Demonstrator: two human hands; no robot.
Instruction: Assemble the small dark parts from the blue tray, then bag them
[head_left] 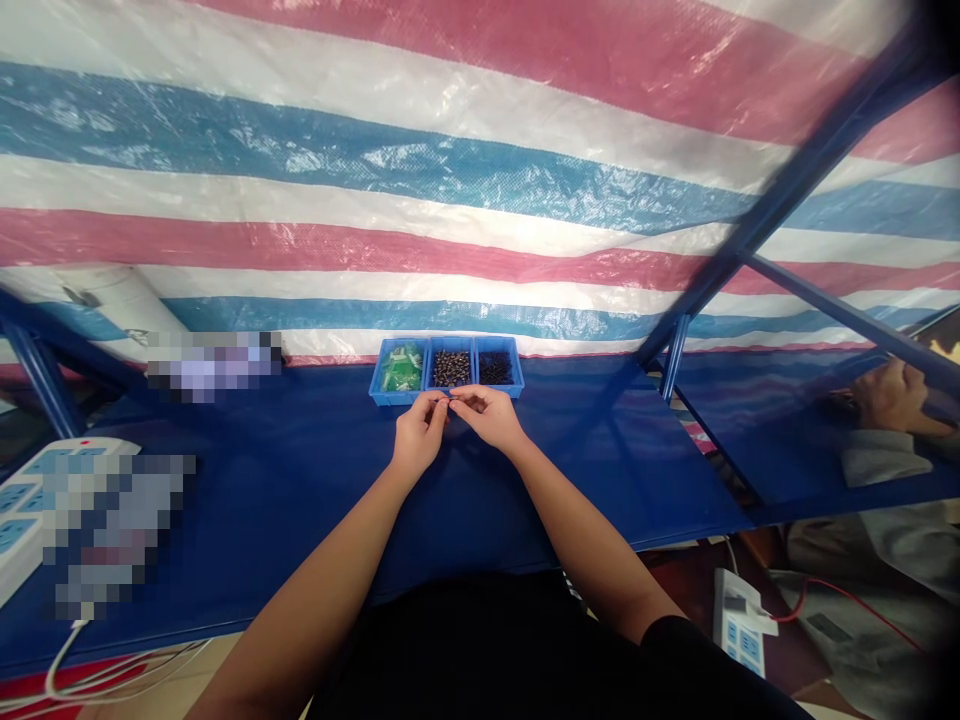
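Observation:
My left hand (421, 430) and my right hand (489, 415) meet fingertip to fingertip just in front of three joined blue bins. Both are closed in a pinch around something small and dark with a hint of red, too small to make out. Behind them, the left bin (377, 378) holds green-and-white pieces in what looks like clear plastic. Many small brass-and-dark parts (451, 368) fill the middle bin. In the right bin lie small black parts (496, 368). My fingers partly cover the front rims of the middle and right bins.
A blue tabletop (300, 500) lies under my arms. At left are a white power strip (60, 490) and two blurred-out items. Blue frame posts (705, 270) and a striped sheet (450, 180) bound the bench. Another person's hand (892, 395) shows at right, above another power strip (739, 625).

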